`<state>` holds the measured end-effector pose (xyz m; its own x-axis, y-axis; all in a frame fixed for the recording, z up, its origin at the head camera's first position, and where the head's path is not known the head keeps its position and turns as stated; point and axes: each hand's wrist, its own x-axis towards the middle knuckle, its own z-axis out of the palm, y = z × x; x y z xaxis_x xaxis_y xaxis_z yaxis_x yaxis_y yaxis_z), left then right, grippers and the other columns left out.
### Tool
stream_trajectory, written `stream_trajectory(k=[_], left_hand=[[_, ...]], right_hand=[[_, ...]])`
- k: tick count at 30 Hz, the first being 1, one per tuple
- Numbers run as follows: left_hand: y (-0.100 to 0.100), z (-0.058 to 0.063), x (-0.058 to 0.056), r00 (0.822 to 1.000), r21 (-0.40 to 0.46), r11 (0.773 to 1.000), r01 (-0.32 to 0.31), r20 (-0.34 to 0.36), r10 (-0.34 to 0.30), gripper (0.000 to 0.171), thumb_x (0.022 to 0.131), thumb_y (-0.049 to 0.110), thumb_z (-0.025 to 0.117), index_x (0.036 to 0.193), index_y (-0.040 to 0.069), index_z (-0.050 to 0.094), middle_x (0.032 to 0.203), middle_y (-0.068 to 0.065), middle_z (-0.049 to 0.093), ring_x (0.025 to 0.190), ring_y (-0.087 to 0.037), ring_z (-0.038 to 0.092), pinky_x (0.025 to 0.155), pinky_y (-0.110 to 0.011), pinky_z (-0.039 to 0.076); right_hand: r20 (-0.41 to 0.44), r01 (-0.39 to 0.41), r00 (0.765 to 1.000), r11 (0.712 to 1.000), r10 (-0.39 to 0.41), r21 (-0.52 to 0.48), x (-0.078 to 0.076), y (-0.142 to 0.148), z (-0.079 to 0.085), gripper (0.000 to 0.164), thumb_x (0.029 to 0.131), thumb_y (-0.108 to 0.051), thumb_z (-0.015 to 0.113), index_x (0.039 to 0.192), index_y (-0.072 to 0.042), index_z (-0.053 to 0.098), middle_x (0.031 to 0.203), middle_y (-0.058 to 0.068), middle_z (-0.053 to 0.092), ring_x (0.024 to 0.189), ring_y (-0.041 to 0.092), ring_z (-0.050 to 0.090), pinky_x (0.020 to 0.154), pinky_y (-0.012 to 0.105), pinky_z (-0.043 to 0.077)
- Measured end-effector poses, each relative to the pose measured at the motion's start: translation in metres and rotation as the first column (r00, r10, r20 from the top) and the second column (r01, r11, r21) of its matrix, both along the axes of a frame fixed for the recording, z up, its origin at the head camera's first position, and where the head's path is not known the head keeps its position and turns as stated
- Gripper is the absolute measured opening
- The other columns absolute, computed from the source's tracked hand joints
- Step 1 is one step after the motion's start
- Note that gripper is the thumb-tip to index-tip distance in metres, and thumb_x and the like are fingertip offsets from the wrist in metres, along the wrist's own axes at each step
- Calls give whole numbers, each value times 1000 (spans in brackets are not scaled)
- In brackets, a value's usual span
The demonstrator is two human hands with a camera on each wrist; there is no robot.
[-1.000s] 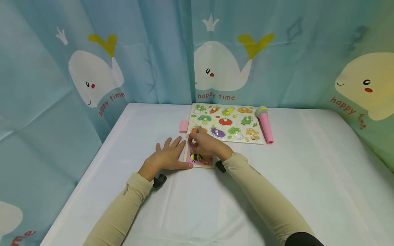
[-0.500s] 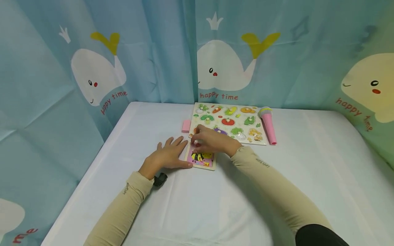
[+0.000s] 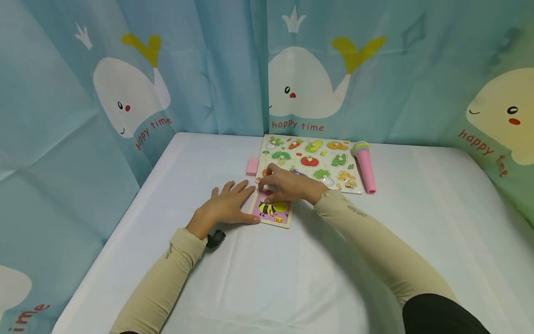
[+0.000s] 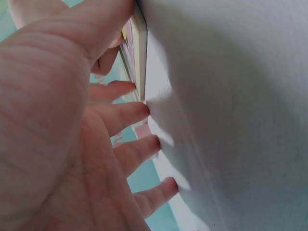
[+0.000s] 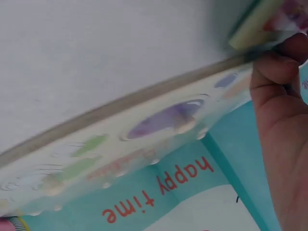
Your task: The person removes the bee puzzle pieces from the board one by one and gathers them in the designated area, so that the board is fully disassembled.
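A small wooden bee puzzle (image 3: pixel 275 220) with a pink picture and pale frame lies on the white table. My left hand (image 3: pixel 227 206) rests palm down at its left side, fingers spread and straight, thumb tip at the near left corner. In the left wrist view the left hand's fingertips (image 4: pixel 168 185) touch the cloth beside the frame. From the right, my right hand (image 3: pixel 288 185) reaches over the puzzle's far part, fingers bent, thumb tip over the picture. I cannot tell whether it pinches anything. The right wrist view shows bent fingers (image 5: pixel 276 70) at the puzzle's edge.
Just behind lies a larger vegetable peg puzzle (image 3: pixel 325 162), partly covered by the right hand. A pink toy microphone (image 3: pixel 365 171) lies along its right side, a pink block (image 3: pixel 252 167) at its left. A blue whale-print curtain (image 3: pixel 217 69) hangs behind the table (image 3: pixel 333 278).
The right hand and forearm have shifted slightly right, uncovering more of the bee picture. The left hand stays at the puzzle's left side. The head view has tilted a little.
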<state>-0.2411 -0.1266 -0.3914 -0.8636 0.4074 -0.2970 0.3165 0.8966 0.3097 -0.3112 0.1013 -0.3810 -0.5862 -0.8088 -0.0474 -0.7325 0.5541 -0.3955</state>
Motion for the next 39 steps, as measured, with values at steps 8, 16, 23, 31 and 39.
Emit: stream_trajectory(k=[8,16,23,31,39], left_hand=[[3,-1,1,1000,-27,1000,1,-11,-1,103,94,68,71,172,20,26,179,-8,15,161,-43,9,120,-77,9],[5,2,2,1000,-36,999,16,-24,-17,102,95,67,71,173,19,26,179,-9,13,161,-43,8,120,-77,8],[4,0,2,1000,-19,1000,8,-15,-8,102,95,67,72,173,19,26,179,-9,14,161,-43,9,120,-77,9],[3,1,4,1000,-9,1000,5,-4,-5,102,95,66,72,172,17,26,179,-10,13,161,-45,8,119,-78,8],[2,1,3,1000,12,1000,10,-3,-10,102,95,66,72,172,16,27,179,-12,14,161,-46,9,118,-79,8]], right_hand=[[94,48,994,992,-59,117,0,-12,9,29,98,-19,83,121,-18,65,124,15,48,106,27,55,91,39,51],[77,54,995,998,-55,22,8,-16,7,30,98,-9,81,119,-5,60,109,9,61,97,23,56,90,36,51],[145,126,984,982,-106,-139,10,-10,-6,34,94,-5,83,123,2,67,101,7,62,93,21,57,86,33,50],[289,290,932,928,-218,-235,12,-3,-10,19,102,-3,70,120,1,75,109,9,69,96,22,60,86,34,51],[552,418,806,865,-213,-277,10,1,-8,10,100,4,63,107,3,71,94,10,67,76,20,56,68,30,49]])
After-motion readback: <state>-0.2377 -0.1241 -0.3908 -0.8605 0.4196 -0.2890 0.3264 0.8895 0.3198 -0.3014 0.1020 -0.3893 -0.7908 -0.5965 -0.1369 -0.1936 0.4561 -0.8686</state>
